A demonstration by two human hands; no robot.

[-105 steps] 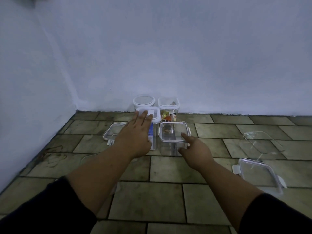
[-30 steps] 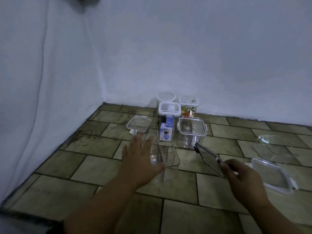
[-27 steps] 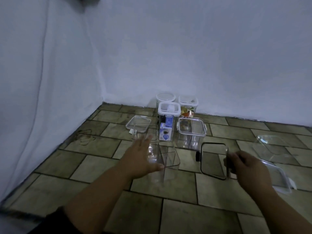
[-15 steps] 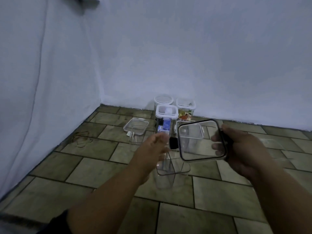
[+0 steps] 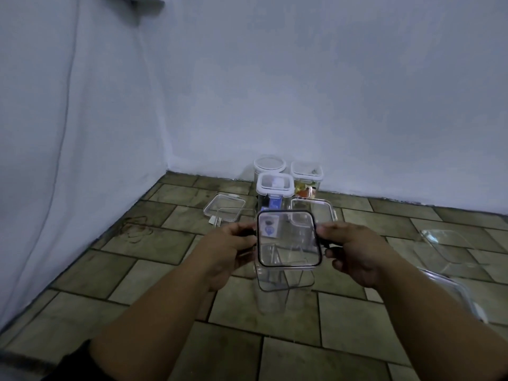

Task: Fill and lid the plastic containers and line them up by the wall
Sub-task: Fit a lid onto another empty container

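Note:
A clear square lid with a black rim point(image 5: 289, 237) hangs in the air between my two hands. My left hand point(image 5: 228, 251) grips its left edge and my right hand point(image 5: 357, 254) grips its right edge. Directly below the lid stands an open, empty clear container point(image 5: 284, 281) on the tiled floor. Behind it, near the wall, stand lidded containers: a round one point(image 5: 269, 164), a square white-rimmed one point(image 5: 275, 185) with blue packaging inside, one with coloured contents point(image 5: 306, 174), and a wider clear one point(image 5: 316, 213).
A clear lid point(image 5: 224, 209) lies on the tiles left of the group. At the right lie a clear shallow container point(image 5: 450, 248) and another lid point(image 5: 453, 292). White walls point(image 5: 330, 92) meet in a corner at the left.
My right hand picked the black-rimmed lid up off the floor and brought it over the empty container. My left hand left the container and took the lid's left edge.

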